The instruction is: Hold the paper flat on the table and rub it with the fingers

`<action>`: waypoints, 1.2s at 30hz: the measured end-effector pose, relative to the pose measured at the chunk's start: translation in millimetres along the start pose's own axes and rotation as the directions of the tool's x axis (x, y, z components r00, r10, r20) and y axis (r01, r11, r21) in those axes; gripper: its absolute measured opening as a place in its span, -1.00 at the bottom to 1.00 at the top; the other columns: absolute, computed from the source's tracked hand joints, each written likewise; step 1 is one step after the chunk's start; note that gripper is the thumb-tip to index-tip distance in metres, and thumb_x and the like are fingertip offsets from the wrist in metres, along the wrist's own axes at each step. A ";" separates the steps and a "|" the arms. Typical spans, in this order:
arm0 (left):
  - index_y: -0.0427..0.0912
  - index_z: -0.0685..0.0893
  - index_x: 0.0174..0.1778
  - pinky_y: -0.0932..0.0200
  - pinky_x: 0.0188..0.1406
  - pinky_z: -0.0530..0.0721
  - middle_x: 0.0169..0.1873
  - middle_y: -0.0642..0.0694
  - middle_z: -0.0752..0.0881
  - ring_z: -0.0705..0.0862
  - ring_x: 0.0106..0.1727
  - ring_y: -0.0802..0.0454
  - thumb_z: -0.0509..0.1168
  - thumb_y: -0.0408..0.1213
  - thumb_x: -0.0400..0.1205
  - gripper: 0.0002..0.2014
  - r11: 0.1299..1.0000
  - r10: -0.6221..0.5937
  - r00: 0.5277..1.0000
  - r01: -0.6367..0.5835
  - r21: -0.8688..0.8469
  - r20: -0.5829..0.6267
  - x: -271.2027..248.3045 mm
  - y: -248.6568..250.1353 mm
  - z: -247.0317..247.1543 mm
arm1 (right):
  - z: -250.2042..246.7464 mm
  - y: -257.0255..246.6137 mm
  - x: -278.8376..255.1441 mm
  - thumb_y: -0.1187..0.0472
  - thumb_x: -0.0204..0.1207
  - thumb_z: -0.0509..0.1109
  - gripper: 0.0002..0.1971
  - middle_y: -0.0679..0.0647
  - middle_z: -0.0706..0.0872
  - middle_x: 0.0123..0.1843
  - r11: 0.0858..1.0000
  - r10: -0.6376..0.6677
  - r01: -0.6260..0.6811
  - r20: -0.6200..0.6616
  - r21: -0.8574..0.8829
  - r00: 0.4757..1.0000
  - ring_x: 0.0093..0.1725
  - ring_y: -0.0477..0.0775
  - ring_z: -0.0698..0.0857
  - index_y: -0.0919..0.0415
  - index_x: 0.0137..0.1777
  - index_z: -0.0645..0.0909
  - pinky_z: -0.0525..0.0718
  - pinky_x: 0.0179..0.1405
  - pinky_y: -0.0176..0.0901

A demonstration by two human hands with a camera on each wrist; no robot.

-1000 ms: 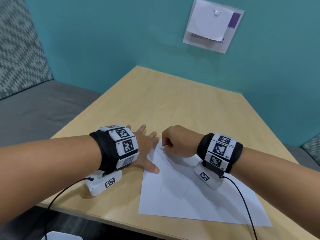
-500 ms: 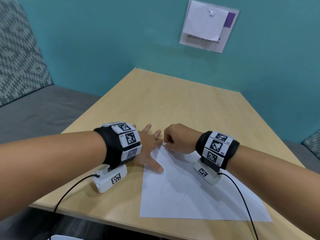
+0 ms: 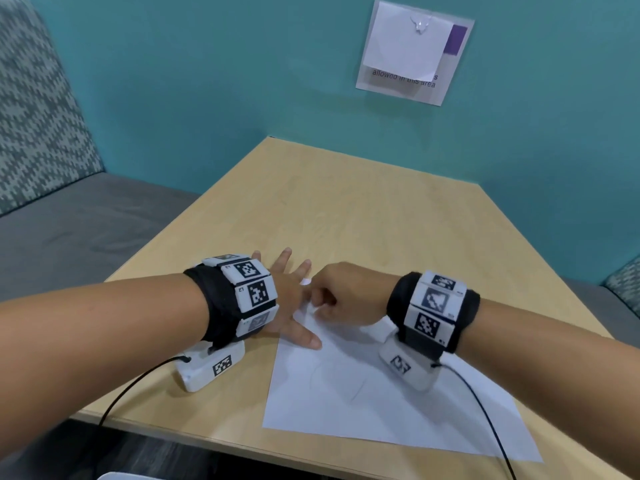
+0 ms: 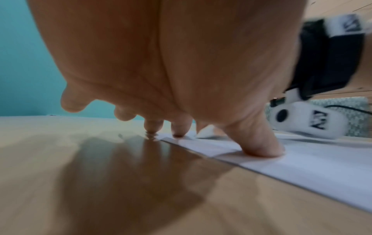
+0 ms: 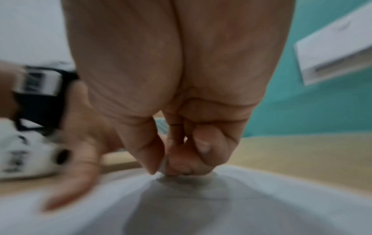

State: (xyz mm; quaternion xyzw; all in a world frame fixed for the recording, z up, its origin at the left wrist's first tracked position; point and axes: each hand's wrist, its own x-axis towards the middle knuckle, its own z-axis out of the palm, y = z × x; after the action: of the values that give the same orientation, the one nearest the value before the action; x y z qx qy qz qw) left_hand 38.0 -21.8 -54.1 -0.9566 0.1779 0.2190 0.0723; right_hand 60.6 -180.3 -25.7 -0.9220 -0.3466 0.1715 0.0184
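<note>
my left hand (image 3: pixel 287 299) lies spread at the left edge of the sheet of paper (image 3: pixel 381 403), its grip fully open and holding nothing. the thumb (image 4: pixel 259 147) and at least one fingertip press flat on the sheet, while the outer fingers sit lifted over the bare wooden table (image 3: pixel 346 209). i judge the flat hand is there to pin the sheet so it cannot slide. the paper lies flat on the near part of the table, its far left corner between my two hands. my right hand (image 3: pixel 346 299) is curled tight just beside the left, its grip closed in a pinch on that far corner, thumb against fingertips (image 5: pixel 181 165), with the corner raised slightly off the table. on the teal wall behind hangs a sign (image 3: pixel 412 53).
</note>
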 end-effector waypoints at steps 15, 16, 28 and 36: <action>0.27 -0.32 0.70 -0.67 0.49 -0.23 0.73 -0.02 -0.36 -0.47 0.68 -0.29 0.12 0.61 0.40 0.10 1.000 -0.030 0.999 0.030 0.006 0.012 2.2 0.4 2.7 | 1.2 10.7 -7.1 0.23 0.49 0.35 -0.81 0.32 0.77 -0.14 0.997 0.049 -0.047 -0.041 0.054 0.998 -0.34 0.07 0.52 0.40 -0.09 0.66 0.58 -0.31 -0.02; 0.27 -0.32 0.70 -0.67 0.49 -0.22 0.73 -0.02 -0.36 -0.47 0.68 -0.29 0.12 0.61 0.40 0.10 1.000 -0.027 1.000 0.027 0.002 0.015 1.8 0.0 2.5 | 3.2 6.6 -9.7 0.23 0.50 0.36 -0.82 0.30 0.77 -0.16 0.998 0.027 -0.026 -0.023 0.062 0.999 -0.35 0.06 0.51 0.37 -0.09 0.66 0.59 -0.31 -0.01; 0.24 -0.34 0.71 -0.66 0.50 -0.20 0.73 -0.01 -0.36 -0.45 0.69 -0.28 0.11 0.63 0.39 0.13 0.998 -0.051 0.999 0.051 0.024 0.013 0.5 2.8 4.9 | 0.1 21.0 -18.0 0.18 0.54 0.38 -0.83 0.16 0.74 -0.18 0.996 0.057 -0.052 -0.064 0.075 0.996 -0.26 0.05 0.58 0.31 -0.06 0.68 0.60 -0.23 -0.09; 0.12 -0.19 0.76 -0.66 0.49 -0.29 0.72 -0.03 -0.39 -0.48 0.67 -0.30 0.20 0.59 0.37 0.17 0.991 -0.049 0.998 0.053 0.126 -0.034 3.1 20.9 -11.3 | -4.0 34.0 -7.7 0.20 0.53 0.36 -0.79 0.30 0.77 -0.09 0.987 0.148 -0.141 -0.107 0.072 0.983 -0.25 0.10 0.60 0.38 -0.03 0.69 0.61 -0.24 -0.05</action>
State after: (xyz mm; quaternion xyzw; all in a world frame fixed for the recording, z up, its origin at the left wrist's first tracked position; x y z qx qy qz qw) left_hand 37.3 -44.5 -46.7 -0.9575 0.1681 0.1907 0.1360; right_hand 78.0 -210.7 -24.8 -0.9518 -0.2717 0.1315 0.0547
